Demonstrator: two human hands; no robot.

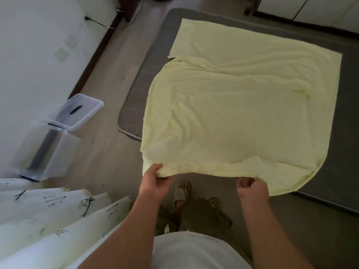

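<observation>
**2 hands hold the near edge of a pale yellow sheet over a grey mattress**

A person stands at the foot of a grey mattress (330,105) and holds a pale yellow sheet (223,113) by its near edge. The left hand (155,181) pinches the sheet's near-left corner, with the thumb on top of the cloth and the fingers curled beneath it. The right hand (252,188) is clenched around the same edge further right, its knuckles turned up and the fabric bunched inside the fist.

The sheet's near edge hangs lifted off the mattress between the 2 hands, sagging slightly in the middle. The far part lies flat on the mattress, reaching toward its far-left corner. The middle of the cloth is wrinkled, with creases running across it. On the right, the sheet's rounded near corner droops past the right hand, over the mattress edge.

Below the hands, 2 feet in light sandals (181,192) stand on the wooden floor (108,152). A clear plastic storage box (48,150) with its lid (81,111) tilted open sits by the white wall on the left. Printed white curtains (58,210) hang at the lower left.
</observation>
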